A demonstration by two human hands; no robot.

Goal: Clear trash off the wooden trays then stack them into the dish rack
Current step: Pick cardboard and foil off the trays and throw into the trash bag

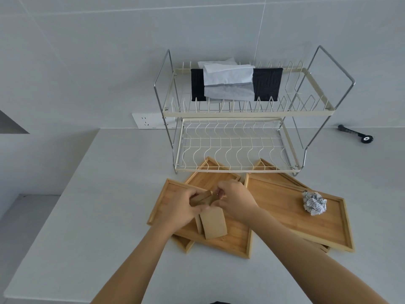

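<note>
Several wooden trays lie overlapping on the white counter in front of a two-tier wire dish rack (pixel 232 148). Over the nearest tray (pixel 238 242), my left hand (pixel 182 207) and my right hand (pixel 234 200) both grip a folded piece of brown cardboard (pixel 213 222). Its lower flap hangs down over the tray. A crumpled ball of printed paper (pixel 313 205) sits on the right tray (pixel 285 207). Another tray (pixel 208 174) pokes out behind my hands, partly under the rack's lower shelf.
A black tissue pack with white tissues (pixel 234 84) lies on the rack's top shelf. A black tool (pixel 355 133) lies on the counter at the right, by the wall. A wall socket (pixel 149 120) is left of the rack. The counter edge drops off at the left.
</note>
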